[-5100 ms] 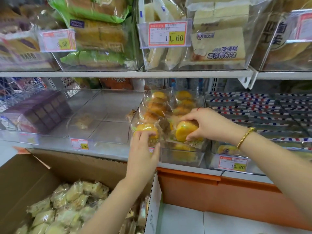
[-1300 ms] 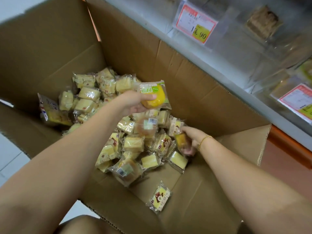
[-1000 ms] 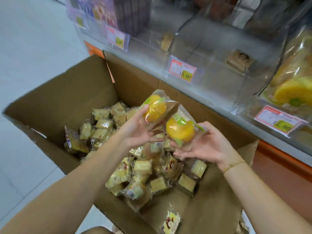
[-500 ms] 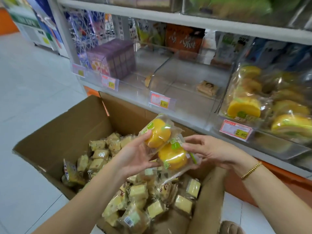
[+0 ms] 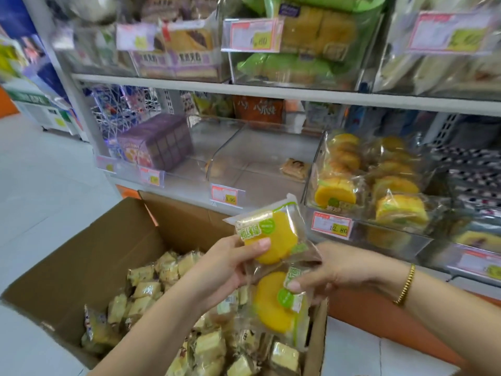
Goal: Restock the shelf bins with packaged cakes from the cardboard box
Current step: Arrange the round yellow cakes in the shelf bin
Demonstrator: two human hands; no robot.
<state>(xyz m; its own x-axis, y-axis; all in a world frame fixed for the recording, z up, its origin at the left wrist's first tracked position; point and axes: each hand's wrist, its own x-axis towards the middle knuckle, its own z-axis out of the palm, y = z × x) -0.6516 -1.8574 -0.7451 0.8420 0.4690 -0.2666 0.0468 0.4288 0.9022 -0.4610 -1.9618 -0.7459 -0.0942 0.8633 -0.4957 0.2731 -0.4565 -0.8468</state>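
Loaded; shelving next.
My left hand grips top cake, right hand pinches lower cake; bin lies up-right (right hand nearer).

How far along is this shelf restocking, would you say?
Partly done. The bin of yellow cakes already holds rows of them. In hand: the left hand grips one yellow cake packet and the right hand pinches a second packet, both above the cardboard box. Left: shelving these two, plus the many small wrapped cakes in the box. The middle bin looks nearly bare.
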